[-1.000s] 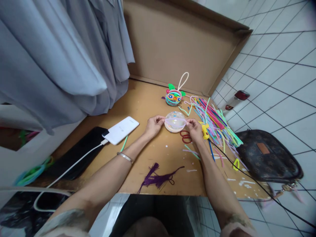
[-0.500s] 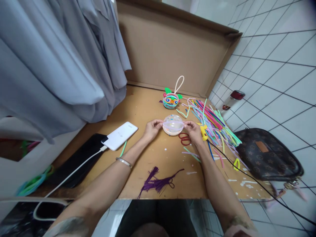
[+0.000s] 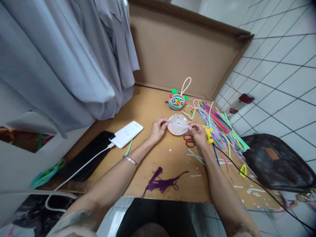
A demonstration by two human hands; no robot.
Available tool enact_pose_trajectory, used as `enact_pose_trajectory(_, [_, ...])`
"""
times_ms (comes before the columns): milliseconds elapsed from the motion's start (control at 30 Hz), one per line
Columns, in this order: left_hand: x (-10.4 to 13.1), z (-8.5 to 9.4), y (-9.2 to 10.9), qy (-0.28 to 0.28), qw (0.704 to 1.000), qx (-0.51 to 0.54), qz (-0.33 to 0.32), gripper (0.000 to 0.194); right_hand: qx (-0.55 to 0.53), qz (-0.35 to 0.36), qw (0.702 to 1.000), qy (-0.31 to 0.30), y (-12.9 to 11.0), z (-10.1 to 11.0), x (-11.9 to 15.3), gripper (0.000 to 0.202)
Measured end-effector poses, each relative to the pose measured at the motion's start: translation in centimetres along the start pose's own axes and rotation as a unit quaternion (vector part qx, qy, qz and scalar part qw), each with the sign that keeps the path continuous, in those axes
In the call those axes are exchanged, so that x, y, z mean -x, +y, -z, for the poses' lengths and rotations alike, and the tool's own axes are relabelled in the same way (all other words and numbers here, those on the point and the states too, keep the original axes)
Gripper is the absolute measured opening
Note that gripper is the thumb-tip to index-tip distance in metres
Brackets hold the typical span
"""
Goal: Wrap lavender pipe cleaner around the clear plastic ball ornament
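Observation:
A clear, round plastic lantern shell [image 3: 176, 118] with small coloured specks rests on the table in front of me. Across its near side runs a thin lilac pipe cleaner [image 3: 178, 126], held stretched between my two hands. My left hand [image 3: 158, 129] pinches its left end beside the shell. At the right rim my right hand [image 3: 198, 134] pinches the other end. Whether the fingertips also touch the shell, I cannot tell. Red-handled scissors [image 3: 189, 141] and a yellow glue gun [image 3: 209, 134] lie by my right hand. Behind the shell stands a decorated lantern [image 3: 176, 102] with eyes, green ears and a loop.
Many coloured pipe cleaners [image 3: 219, 121] are heaped on the right, near a brown handbag [image 3: 278, 161]. Purple tassels [image 3: 160, 182] lie at the front. A white power bank [image 3: 127, 134] with a cable sits left. Cardboard [image 3: 182, 52] stands behind; a grey cloth [image 3: 61, 59] hangs left.
The view has shifted, so everything sits slightly further right. The lilac pipe cleaner now crosses lower on the shell, whose speckled upper part shows more. Both hands keep their pinch.

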State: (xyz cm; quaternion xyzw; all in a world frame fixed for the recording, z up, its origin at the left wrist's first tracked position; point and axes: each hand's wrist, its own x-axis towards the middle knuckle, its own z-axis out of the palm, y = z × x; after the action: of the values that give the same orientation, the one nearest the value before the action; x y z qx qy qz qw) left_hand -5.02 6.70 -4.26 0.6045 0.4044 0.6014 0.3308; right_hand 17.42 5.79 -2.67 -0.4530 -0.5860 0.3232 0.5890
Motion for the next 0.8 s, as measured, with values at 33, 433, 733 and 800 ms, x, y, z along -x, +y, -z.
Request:
enact_pose_trajectory(33, [0.04, -0.04, -0.06, -0.005, 1.0, 0.001, -0.007, 0.009, 0.002, 0.0, 1.0, 0.002, 0.14, 0.03, 0.0, 0.018])
enact_pose_trajectory(433, [-0.01, -0.18, -0.02, -0.027, 0.997, 0.064, 0.043, 0.008, -0.005, -0.026, 1.0, 0.003, -0.07, 0.12, 0.04, 0.015])
enact_pose_trajectory(733, [0.19, -0.28, 0.27, -0.045, 0.997, 0.053, 0.041, 0.015, -0.014, -0.021, 1.0, 0.011, 0.0, 0.21, 0.07, 0.021])
enact_pose_trajectory(800, [0.17, -0.14, 0.33, -0.049, 0.997, 0.042, 0.039, 0.018, -0.007, -0.017, 1.0, 0.014, 0.11, 0.22, 0.04, 0.019])
